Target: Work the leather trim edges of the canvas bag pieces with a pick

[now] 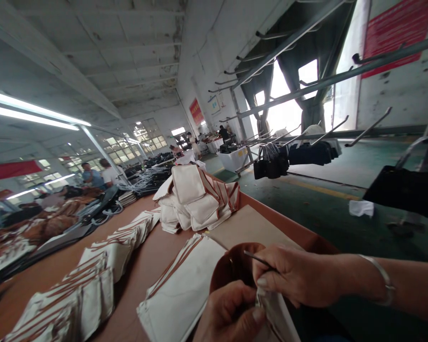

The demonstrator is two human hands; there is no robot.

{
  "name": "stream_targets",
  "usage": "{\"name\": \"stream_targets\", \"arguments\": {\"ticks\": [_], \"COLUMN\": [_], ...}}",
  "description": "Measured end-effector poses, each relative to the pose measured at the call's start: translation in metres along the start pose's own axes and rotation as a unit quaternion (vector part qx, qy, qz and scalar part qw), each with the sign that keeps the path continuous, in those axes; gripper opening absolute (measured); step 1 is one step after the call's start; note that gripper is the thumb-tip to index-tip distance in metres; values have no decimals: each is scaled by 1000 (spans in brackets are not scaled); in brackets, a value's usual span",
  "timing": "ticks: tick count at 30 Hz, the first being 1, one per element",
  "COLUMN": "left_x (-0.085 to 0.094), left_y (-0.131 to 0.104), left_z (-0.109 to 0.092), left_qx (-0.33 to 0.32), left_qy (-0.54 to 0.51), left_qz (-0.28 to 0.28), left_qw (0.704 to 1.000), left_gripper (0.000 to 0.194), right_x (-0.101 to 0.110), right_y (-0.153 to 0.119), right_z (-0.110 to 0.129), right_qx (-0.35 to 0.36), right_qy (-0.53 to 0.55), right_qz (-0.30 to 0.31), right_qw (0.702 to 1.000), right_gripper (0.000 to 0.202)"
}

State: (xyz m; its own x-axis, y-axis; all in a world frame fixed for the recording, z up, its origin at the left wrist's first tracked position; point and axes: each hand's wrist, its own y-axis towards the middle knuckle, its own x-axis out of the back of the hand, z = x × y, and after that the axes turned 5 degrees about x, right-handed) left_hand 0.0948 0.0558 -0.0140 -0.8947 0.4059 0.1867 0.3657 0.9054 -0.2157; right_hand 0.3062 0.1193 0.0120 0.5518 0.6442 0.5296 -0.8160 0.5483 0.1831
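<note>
My left hand (231, 313) is closed on the edge of a white and brown bag piece (276, 313) at the bottom of the head view. Opposite it, my right hand (303, 275) pinches the same edge and also grips a thin dark tool (258, 259), its tip pointing left; its kind is not clear. A curved brown flap (223, 270) rises behind both hands. Beside the left hand lies a short stack of white panels with brown edges (181, 289). My fingers hide part of the seam between them.
A heap of white pieces (194, 199) sits on the brown table (128, 304), with a long overlapping row of panels (92, 270) to its left. A metal rack (306, 90) with prongs and hanging dark bags (271, 161) stands right. Several people are farther back.
</note>
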Motion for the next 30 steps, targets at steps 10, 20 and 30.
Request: {"name": "stream_targets", "arguments": {"ticks": [10, 20, 30], "left_x": [2, -4, -3], "left_y": [8, 9, 12], "left_z": [22, 19, 27], "left_qx": [90, 81, 81], "left_qy": [-2, -89, -57], "left_qz": [-60, -77, -93], "left_qw": [994, 990, 991], "left_gripper": [56, 46, 53], "right_x": [-6, -8, -12], "right_y": [2, 0, -4], "right_z": [-10, -3, 5], "right_qx": [-87, -74, -55], "right_qy": [143, 59, -55], "right_qz": [13, 12, -26], "right_qw": [986, 995, 997], "right_gripper": [23, 19, 11]}}
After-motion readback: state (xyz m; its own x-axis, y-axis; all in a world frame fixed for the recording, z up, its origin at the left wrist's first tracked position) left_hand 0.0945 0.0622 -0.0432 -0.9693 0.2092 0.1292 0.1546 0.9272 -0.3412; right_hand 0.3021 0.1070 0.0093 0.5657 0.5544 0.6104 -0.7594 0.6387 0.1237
